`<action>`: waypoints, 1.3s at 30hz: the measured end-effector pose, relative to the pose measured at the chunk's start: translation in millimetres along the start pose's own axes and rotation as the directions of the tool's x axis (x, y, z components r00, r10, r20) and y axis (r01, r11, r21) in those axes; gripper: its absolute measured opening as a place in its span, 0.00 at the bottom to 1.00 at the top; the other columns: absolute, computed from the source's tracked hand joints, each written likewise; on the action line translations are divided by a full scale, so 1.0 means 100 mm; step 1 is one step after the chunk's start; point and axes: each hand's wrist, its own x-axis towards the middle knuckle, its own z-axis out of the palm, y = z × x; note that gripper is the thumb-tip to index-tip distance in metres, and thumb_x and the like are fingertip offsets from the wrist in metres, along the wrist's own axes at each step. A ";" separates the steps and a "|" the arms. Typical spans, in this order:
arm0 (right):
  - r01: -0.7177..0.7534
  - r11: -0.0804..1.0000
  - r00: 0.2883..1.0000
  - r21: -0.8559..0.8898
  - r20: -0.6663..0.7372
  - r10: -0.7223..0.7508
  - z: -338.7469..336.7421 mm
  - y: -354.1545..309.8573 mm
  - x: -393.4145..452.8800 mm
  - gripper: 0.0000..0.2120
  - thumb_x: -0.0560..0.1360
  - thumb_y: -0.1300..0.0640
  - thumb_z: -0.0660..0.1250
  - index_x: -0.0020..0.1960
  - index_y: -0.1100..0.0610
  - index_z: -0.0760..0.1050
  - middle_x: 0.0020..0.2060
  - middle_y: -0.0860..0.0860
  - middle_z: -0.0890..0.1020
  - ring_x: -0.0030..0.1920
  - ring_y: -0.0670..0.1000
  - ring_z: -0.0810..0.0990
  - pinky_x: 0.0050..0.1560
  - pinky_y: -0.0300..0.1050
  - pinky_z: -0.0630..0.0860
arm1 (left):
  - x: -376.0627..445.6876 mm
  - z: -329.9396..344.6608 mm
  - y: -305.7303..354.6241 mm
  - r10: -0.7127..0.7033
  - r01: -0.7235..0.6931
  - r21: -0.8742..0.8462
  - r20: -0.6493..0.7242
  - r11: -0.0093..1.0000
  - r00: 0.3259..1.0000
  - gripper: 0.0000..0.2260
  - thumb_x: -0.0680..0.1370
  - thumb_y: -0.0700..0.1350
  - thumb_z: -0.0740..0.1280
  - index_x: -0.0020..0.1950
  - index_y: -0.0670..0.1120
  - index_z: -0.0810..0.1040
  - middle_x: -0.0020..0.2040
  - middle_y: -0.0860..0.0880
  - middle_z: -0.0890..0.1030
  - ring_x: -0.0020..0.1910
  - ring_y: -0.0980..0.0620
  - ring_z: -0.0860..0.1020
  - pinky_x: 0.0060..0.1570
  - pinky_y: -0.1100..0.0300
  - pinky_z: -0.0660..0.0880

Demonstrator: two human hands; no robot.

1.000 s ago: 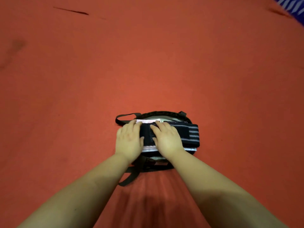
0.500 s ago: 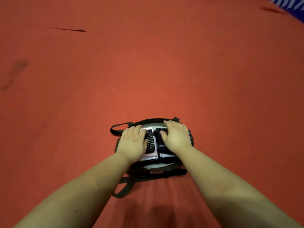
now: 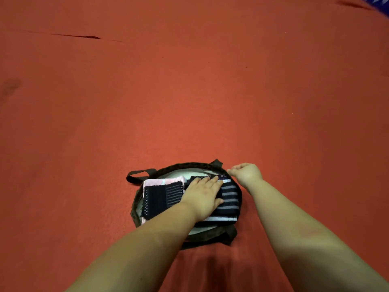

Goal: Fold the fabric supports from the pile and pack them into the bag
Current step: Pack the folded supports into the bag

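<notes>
A round bag with a dark rim (image 3: 134, 207) and a pale lining lies open on the red floor. Folded fabric supports fill it. A dark one with thin grey stripes (image 3: 162, 197) lies at the left on a pink-and-white piece (image 3: 162, 181). A dark one with broad grey stripes (image 3: 229, 199) lies at the right. My left hand (image 3: 202, 197) presses flat on the right stack, fingers straight. My right hand (image 3: 247, 173) is at the bag's far right rim, fingers curled over the edge.
A dark carry strap (image 3: 136, 175) loops out at the bag's far left, another at its near side (image 3: 229, 234). Red floor surrounds the bag, with a dark crack (image 3: 75, 36) far left and a blue-white striped thing (image 3: 376, 0) in the top right corner.
Both hands were pressing the supports down into the bag. My right hand has since lifted off to the bag's right rim, and my left hand has slid right across the stack.
</notes>
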 end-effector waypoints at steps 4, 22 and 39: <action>-0.022 0.999 0.998 -0.041 0.056 0.024 0.06 0.02 0.19 0.12 0.69 0.58 0.75 0.48 0.60 0.78 0.53 0.56 0.82 0.53 0.54 0.79 0.54 0.42 0.72 | 0.05 0.08 -0.03 -0.024 0.026 -0.053 0.041 0.998 0.999 0.26 0.82 0.55 0.52 0.78 0.49 0.49 0.79 0.50 0.50 0.77 0.50 0.49 0.73 0.54 0.42; 0.190 0.770 0.968 -0.608 -0.017 -0.252 -0.22 -0.13 -0.17 0.08 0.77 0.55 0.63 0.52 0.57 0.78 0.53 0.56 0.81 0.55 0.58 0.79 0.50 0.44 0.73 | 0.04 0.12 0.01 -0.072 0.068 0.056 0.083 0.996 0.994 0.26 0.83 0.54 0.49 0.78 0.47 0.45 0.79 0.47 0.49 0.77 0.46 0.49 0.75 0.51 0.44; 0.168 0.848 0.950 -0.503 -0.148 -0.276 -0.20 0.09 -0.83 0.08 0.77 0.55 0.62 0.52 0.55 0.77 0.52 0.57 0.81 0.54 0.59 0.78 0.49 0.46 0.73 | -0.24 0.18 0.11 0.005 0.014 0.108 -0.179 0.994 0.984 0.21 0.83 0.47 0.52 0.75 0.42 0.60 0.74 0.44 0.64 0.72 0.43 0.62 0.73 0.50 0.54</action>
